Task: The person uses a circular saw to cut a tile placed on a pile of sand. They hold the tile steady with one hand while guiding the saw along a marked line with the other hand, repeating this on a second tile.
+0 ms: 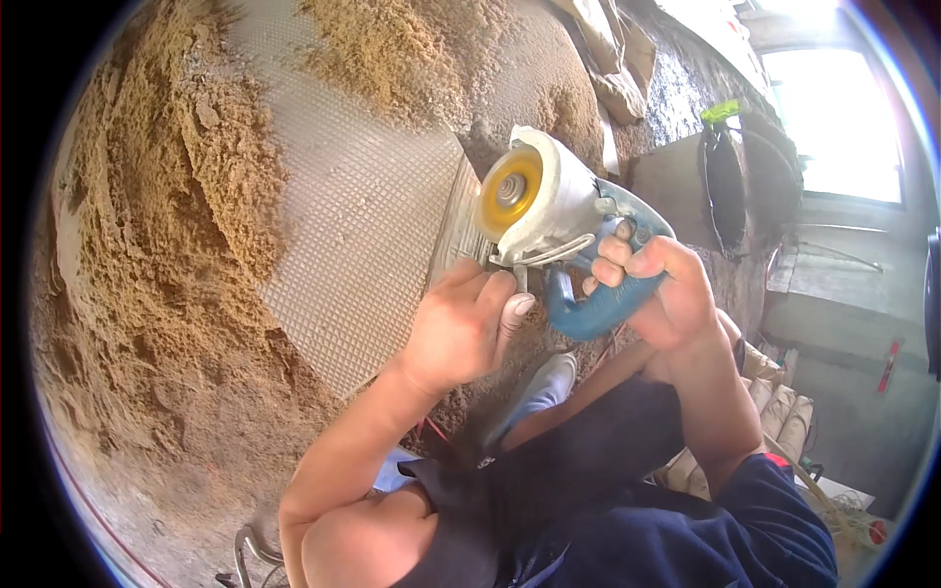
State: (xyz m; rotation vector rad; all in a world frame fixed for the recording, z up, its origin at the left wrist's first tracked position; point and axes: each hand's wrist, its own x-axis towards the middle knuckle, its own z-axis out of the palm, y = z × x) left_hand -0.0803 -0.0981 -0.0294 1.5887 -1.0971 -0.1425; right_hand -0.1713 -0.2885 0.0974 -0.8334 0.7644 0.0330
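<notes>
My right hand is wrapped round the blue handle of a handheld circular cutter. The cutter is tipped so that its yellow round centre and pale, dust-coated guard face up and left. Close under the guard is my left hand, fingers curled and thumb pressed in by a small metal part of the cutter. What those fingers hold is partly hidden. Left of the cutter lies a large tile, its grid-textured side up, with layered edges showing beneath it at the right.
A big heap of damp sand covers the left, and more sand lies across the tile's far end. A dark-mouthed bucket lies at the right. Paper sacks are stacked at the lower right. My shoe is below the cutter.
</notes>
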